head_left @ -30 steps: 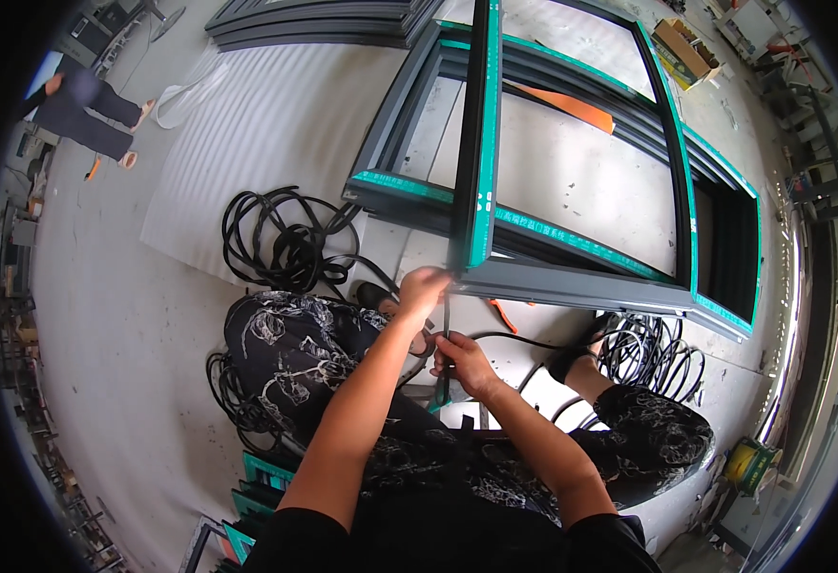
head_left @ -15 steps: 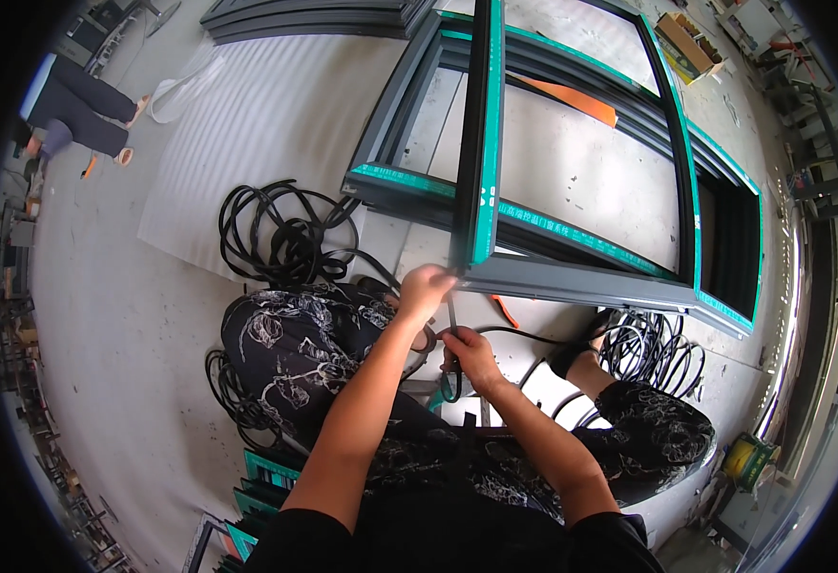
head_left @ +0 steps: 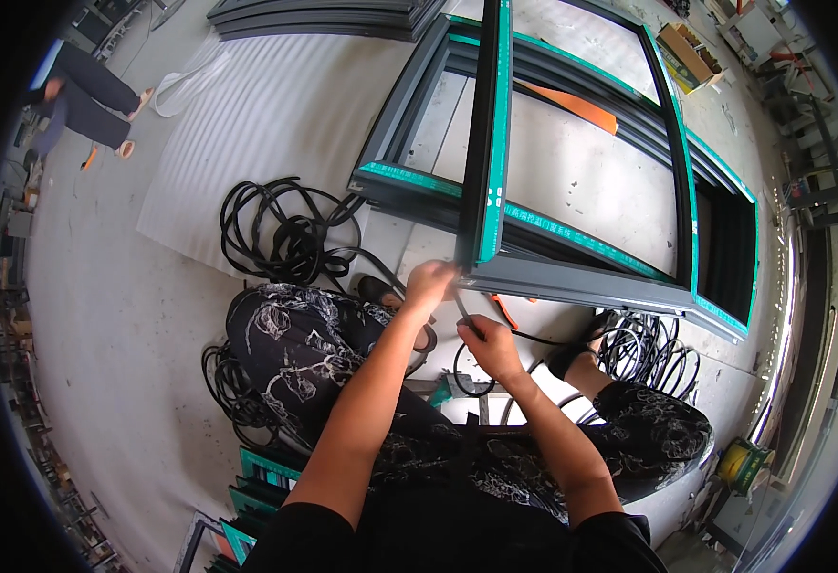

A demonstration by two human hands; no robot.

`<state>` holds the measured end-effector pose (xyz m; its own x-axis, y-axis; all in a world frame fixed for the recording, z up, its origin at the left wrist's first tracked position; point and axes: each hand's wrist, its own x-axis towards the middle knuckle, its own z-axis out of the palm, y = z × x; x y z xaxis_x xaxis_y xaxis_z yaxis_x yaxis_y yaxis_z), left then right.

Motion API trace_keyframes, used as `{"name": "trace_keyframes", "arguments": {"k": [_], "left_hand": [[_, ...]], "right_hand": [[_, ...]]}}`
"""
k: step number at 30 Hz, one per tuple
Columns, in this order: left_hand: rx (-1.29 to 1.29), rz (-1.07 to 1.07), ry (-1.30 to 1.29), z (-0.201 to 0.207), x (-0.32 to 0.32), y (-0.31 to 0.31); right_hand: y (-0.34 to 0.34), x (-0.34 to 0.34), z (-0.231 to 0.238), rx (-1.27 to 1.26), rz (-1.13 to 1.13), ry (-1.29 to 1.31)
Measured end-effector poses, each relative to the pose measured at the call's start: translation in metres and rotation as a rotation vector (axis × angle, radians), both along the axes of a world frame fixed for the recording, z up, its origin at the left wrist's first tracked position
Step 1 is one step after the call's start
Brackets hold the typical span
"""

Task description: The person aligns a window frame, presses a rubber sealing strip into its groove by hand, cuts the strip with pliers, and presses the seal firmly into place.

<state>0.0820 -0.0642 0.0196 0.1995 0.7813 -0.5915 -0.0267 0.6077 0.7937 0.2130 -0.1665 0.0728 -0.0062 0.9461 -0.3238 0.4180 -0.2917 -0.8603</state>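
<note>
A dark grey window frame (head_left: 572, 278) with green film stands tilted in front of me, its near corner by my hands. My left hand (head_left: 431, 286) is closed at that corner, its slightly blurred fingertips pressed on the end of a black rubber sealing strip (head_left: 462, 306). Just below and to the right, my right hand (head_left: 493, 348) pinches the same strip between thumb and fingers. From there the strip hangs in a small loop and trails off rightward to a coil (head_left: 646, 353) beside my foot.
More frames (head_left: 409, 105) lie stacked under the tilted one. Another black coil (head_left: 290, 229) sits on the floor at left, near white foam sheeting (head_left: 219, 124). Orange-handled tools lie under the frame's near edge. A cardboard box (head_left: 688, 55) is far right; a person (head_left: 90, 95) is far left.
My right hand has moved up and slightly right, nearer the frame corner, and the strip's loop below it has widened. My left hand stays at the corner. The far person's arm has shifted.
</note>
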Motion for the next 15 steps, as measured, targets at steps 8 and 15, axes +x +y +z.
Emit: {"name": "trace_keyframes", "arguments": {"k": [8, 15], "left_hand": [[0.089, -0.053, 0.163, -0.026, 0.001, 0.008], [-0.107, -0.086, -0.138, 0.014, -0.016, -0.005]], "right_hand": [[0.021, -0.002, 0.025, 0.401, 0.092, -0.512], [0.039, 0.020, 0.011, 0.522, 0.073, -0.705]]}}
